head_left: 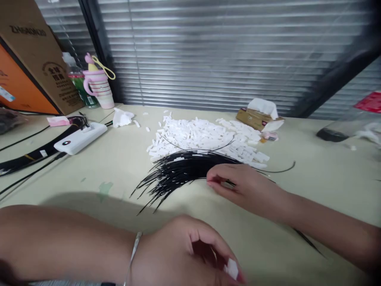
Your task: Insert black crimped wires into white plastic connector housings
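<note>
Wire bundle [190,167], black, lies fanned near the middle of the worktop [312,155], its loose ends spread toward the left edge. White pieces [196,135] are heaped between it and the far edge, the nearest ones touching the wires. Left hand [175,254], toward the near edge, pinches one white piece [232,269] between thumb and fingers. Right hand [244,182] is at the bundle's near side, thumb and forefinger tips close together; whether they grip a wire cannot be told.

Handling, as judged: each wire is light, thin and springy, since several strays hold a curve; one bows out toward the right edge. The strands are probably smooth and apt to slide or drag neighbours along. Bright spots near the left ends suggest fine metal tips, easily bent. Recommended hold: a single wire just behind its tip, not on it. The white pieces appear light and rigid, likely plastic; grip by opposite long sides, leaving the ends uncovered.
</note>
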Demonstrator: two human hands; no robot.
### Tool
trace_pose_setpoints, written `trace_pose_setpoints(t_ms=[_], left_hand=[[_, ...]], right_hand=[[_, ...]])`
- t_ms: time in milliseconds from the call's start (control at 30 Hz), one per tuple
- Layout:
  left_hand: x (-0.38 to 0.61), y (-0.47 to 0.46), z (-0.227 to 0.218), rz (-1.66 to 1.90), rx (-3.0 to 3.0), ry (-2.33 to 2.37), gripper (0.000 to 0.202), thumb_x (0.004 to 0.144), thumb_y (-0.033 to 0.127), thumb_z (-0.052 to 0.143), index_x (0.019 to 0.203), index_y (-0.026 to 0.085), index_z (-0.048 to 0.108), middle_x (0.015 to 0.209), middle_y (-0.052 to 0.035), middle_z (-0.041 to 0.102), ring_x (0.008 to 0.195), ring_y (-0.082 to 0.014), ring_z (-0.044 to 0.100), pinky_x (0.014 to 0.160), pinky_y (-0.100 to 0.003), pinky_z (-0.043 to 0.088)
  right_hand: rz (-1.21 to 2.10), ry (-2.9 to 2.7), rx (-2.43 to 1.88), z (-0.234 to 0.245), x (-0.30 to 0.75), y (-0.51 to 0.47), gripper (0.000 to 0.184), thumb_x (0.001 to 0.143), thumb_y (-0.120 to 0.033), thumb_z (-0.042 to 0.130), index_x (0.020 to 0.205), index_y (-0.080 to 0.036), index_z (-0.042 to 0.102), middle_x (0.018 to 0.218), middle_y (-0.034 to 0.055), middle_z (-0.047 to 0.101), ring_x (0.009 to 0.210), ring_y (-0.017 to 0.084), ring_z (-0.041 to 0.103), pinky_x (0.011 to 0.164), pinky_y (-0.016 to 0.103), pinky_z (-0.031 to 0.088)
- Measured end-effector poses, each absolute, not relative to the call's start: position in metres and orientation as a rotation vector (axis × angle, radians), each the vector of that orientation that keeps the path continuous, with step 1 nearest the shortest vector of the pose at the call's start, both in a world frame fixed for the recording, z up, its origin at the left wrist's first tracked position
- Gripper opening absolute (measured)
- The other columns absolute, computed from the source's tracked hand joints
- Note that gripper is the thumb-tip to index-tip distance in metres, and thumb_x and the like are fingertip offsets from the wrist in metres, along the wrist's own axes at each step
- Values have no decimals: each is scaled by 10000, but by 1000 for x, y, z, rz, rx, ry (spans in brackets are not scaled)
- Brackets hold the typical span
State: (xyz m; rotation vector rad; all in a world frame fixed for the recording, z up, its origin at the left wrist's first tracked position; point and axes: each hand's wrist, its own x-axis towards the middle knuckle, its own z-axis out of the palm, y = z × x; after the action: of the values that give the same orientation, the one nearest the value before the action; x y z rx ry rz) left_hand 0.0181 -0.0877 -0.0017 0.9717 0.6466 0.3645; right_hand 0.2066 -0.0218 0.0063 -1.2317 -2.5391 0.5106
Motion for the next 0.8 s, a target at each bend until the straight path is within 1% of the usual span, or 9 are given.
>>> trace_pose_setpoints(t_ms=[67,100,167,233,333,433,500,633,800], left_hand=[[15,-86,-10,337,995,632,58,657,168,701,633,137,657,651,25,583,589,-50,508,554,-134,398],[14,-86,-14,310,1011,617,53,666,186,704,690,140,692,680,16,605,610,-54,518,570,-138,402],[10,-88,-21,257,1007,600,196,684,218,704,872,168,728,726,10,634,643,-63,539,619,-156,418],[8,-89,-24,235,970,614,315,688,256,706,1000,211,713,764,11,652,657,-75,560,670,-184,436],[11,-87,-19,211,977,702,368,689,311,710,1044,215,703,807,-15,673,707,-124,600,702,-231,459],[17,-81,-6,122,997,824,363,799,270,609,1144,165,649,909,-70,687,811,-165,627,761,-266,470],[20,-78,2,77,976,870,356,852,201,535,1196,149,610,939,-78,683,817,-139,619,801,-254,457],[19,-79,1,141,871,824,304,826,122,553,1113,143,650,791,-4,627,651,-60,542,744,-205,454],[15,-81,-11,303,787,708,251,675,192,718,911,143,648,663,52,579,584,-47,534,637,-181,425]], right_hand=[[444,-2666,-1185,7,196,-14,176,866,-183,416,773,-183,566,773,15,605,694,131,527,625,268,381],[441,-2712,-1158,8,190,-9,185,868,-182,418,781,-183,581,799,22,615,721,139,539,644,275,390],[470,-2775,-1117,8,180,0,188,865,-184,434,790,-184,606,842,29,627,758,149,552,672,286,400],[496,-2812,-1098,10,172,7,182,857,-181,449,788,-183,617,848,32,629,762,152,556,674,289,404],[510,-2858,-1100,12,165,10,159,834,-167,473,782,-180,622,840,34,627,750,155,557,647,286,406],[496,-2875,-1108,12,164,11,132,825,-181,495,794,-183,624,840,37,625,738,159,558,625,283,411],[477,-2869,-1105,11,165,11,116,831,-206,511,814,-185,623,838,39,626,733,161,559,612,279,419],[420,-2844,-1045,4,167,11,137,857,-217,502,812,-179,625,838,42,626,740,159,569,625,278,444],[252,-2802,-877,-10,170,8,275,907,-187,388,815,-152,645,905,108,635,819,213,560,740,369,448]])
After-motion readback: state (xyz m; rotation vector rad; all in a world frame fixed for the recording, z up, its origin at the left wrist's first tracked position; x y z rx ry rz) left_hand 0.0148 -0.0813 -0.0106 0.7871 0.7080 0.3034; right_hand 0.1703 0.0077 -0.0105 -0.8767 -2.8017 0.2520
